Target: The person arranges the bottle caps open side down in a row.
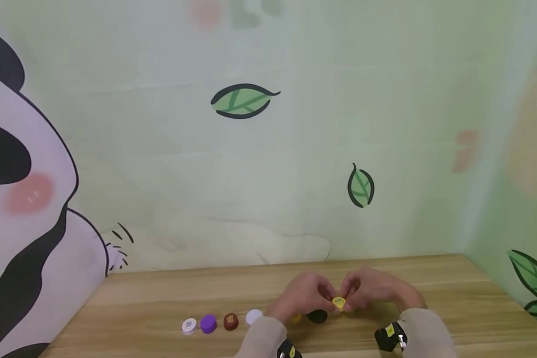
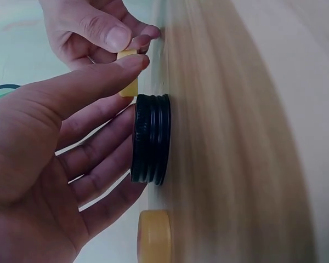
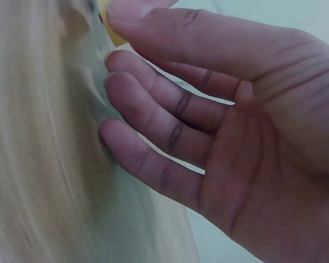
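Both hands meet at a small yellow cap (image 1: 338, 302) just above the wooden table. My left hand (image 1: 305, 296) pinches one side of it with the thumb; its other fingers spread behind a black threaded lid (image 2: 152, 139) in the left wrist view. From the other side, my right hand (image 1: 370, 288) pinches the same cap between thumb and fingertip, its remaining fingers loosely bent near the tabletop. The black lid stands on the table beside the left fingers. A second, orange-yellow cap (image 2: 154, 235) sits near it, mostly hidden by the left wrist in the head view.
Left of the left forearm, a row of caps lies on the table (image 1: 138, 298): a white one (image 1: 253, 316), a brown one (image 1: 230, 321), a purple one (image 1: 208, 323) and a white one with a printed mark (image 1: 189, 326). A wall with panda and leaf drawings stands behind.
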The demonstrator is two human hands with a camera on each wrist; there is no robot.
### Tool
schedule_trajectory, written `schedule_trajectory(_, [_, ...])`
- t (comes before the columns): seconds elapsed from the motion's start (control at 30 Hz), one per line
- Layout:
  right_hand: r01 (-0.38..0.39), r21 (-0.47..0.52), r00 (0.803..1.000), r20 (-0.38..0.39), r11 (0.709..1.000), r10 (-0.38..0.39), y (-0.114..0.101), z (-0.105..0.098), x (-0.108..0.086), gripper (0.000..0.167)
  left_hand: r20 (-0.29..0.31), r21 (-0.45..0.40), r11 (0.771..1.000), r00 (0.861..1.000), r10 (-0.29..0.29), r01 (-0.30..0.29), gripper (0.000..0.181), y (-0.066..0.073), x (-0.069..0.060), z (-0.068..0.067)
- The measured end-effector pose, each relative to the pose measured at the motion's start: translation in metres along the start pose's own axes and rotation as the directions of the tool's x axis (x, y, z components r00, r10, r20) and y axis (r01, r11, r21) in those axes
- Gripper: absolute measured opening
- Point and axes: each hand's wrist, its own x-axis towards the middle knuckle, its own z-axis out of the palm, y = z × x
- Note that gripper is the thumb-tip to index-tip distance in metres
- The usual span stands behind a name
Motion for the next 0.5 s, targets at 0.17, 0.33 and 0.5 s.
schedule_trajectory(0.17, [-0.004,0.003,1.000,0.001,1.000,0.004,0.0011,0.0011,0.0045,0.019,0.001,0.035,0.999,1.000,0.018,-0.018,0.019,-0.0022,-0.0010,-0.0024])
schedule_trajectory(0.33, [-0.002,-0.008,1.000,0.014,1.000,0.002,0.0011,0.0020,0.0069,0.020,0.008,0.073,0.997,1.000,0.026,-0.027,0.021,0.0005,-0.0014,-0.0029])
schedule_trajectory(0.5, [-0.014,-0.030,1.000,0.024,0.999,0.015,-0.0003,0.0023,0.0077,0.020,0.020,0.109,0.993,0.999,0.033,-0.035,0.023,-0.0004,-0.0004,-0.0031])
